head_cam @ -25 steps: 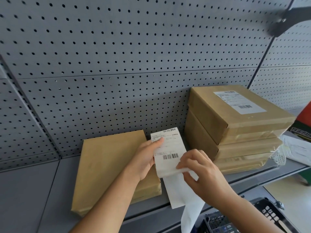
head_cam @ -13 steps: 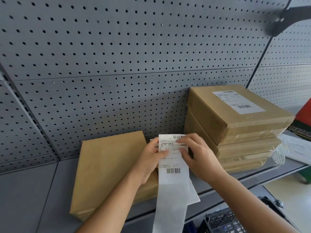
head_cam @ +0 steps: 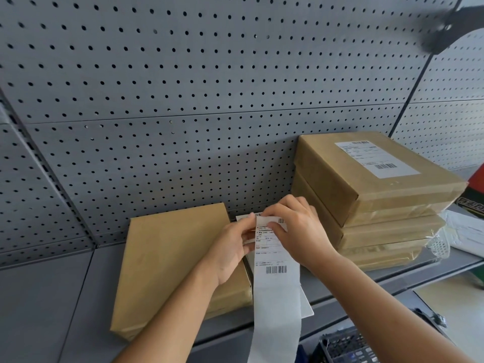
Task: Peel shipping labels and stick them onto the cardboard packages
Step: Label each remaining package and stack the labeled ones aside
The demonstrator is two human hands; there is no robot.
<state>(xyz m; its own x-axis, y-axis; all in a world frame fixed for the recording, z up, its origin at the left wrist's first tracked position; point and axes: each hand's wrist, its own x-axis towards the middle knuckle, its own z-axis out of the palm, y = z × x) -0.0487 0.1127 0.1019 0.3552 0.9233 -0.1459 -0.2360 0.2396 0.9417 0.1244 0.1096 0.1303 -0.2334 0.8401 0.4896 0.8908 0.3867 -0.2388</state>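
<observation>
A white shipping label strip (head_cam: 275, 260) with barcodes hangs down in front of the shelf edge. My left hand (head_cam: 231, 247) pinches its upper left edge. My right hand (head_cam: 298, 231) pinches its top right corner, where the paper folds over. Just left of my hands a flat brown cardboard package (head_cam: 172, 260) without a label lies on the grey shelf (head_cam: 52, 297). To the right stands a stack of brown packages (head_cam: 366, 205); the top one bears a white label (head_cam: 377, 158).
A grey pegboard wall (head_cam: 209, 87) backs the shelf. A loose white sheet (head_cam: 306, 305) lies under the strip. A black wire basket (head_cam: 348, 347) sits below the shelf at lower right. White papers (head_cam: 468, 231) and a red-green box (head_cam: 474, 195) are at far right.
The label strip has been turned from a tilted, folded hold to hanging straight down. My right hand went up from its lower edge to its top corner, close to my left hand.
</observation>
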